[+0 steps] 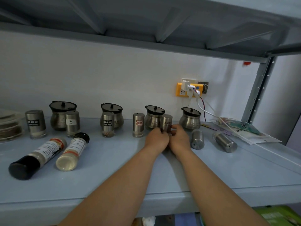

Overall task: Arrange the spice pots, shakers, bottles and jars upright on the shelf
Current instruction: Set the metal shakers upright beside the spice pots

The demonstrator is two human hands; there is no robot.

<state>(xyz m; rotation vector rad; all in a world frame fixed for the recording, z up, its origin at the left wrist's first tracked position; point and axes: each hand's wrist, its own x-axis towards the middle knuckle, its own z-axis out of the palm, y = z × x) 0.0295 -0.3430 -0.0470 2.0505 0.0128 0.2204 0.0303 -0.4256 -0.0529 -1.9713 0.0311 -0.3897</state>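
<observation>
Both your left hand (156, 139) and right hand (178, 136) clamp one shaker (166, 122), standing it upright. Next: two shakers (197, 139) lying at three o'clock need righting.

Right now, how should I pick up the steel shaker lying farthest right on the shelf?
Grip the lying steel shaker across its round body, coming from above with the right hand. It lies on its side, cap end toward you, with clear shelf around it.
</observation>
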